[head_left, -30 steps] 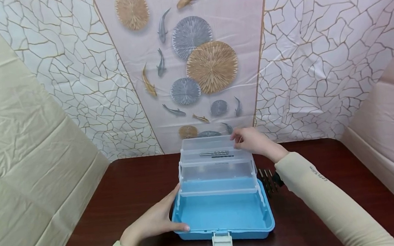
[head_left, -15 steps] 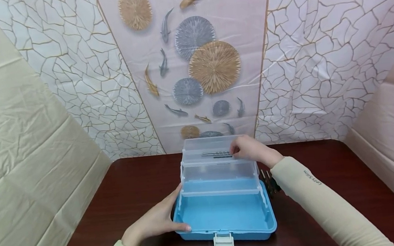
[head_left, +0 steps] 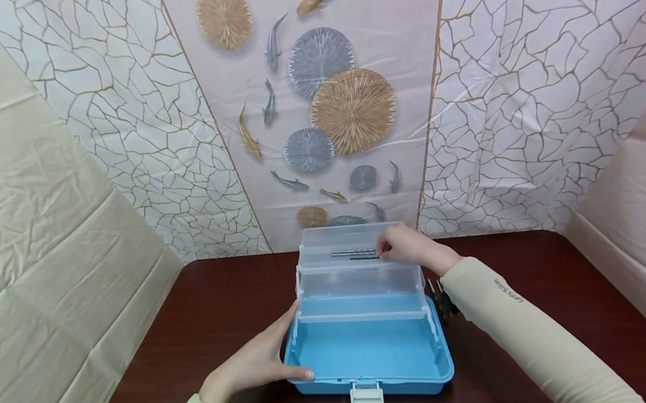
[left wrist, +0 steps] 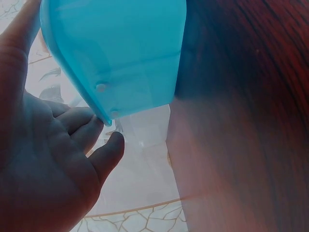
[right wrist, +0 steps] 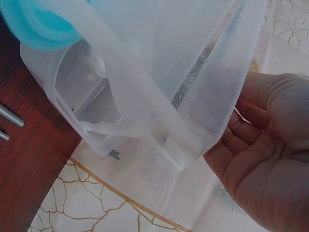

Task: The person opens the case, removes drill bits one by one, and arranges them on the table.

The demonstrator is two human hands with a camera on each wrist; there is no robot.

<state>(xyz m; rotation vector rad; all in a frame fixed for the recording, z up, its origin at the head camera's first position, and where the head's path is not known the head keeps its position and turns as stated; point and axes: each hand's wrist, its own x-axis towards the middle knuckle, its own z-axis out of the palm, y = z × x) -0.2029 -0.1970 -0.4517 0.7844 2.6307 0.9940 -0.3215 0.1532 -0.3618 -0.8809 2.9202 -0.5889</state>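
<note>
blue box (head_left: 411, 385), lower centre: left hand (head_left: 259, 360) spread against it; right hand (head_left: 411, 245), lower than earlier, curls by drill bits (head_left: 354, 253), hold unclear.

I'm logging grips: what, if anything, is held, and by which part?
The left hand rests on the left rim of the blue box. The right hand is at the right end of the upper tray; whether it pinches a drill bit is unclear.

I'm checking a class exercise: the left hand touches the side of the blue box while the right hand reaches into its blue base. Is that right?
Not in the blue base: the head view shows the right hand at the clear upper tray, by the drill bits. The left hand does touch the side of the blue box.
</note>
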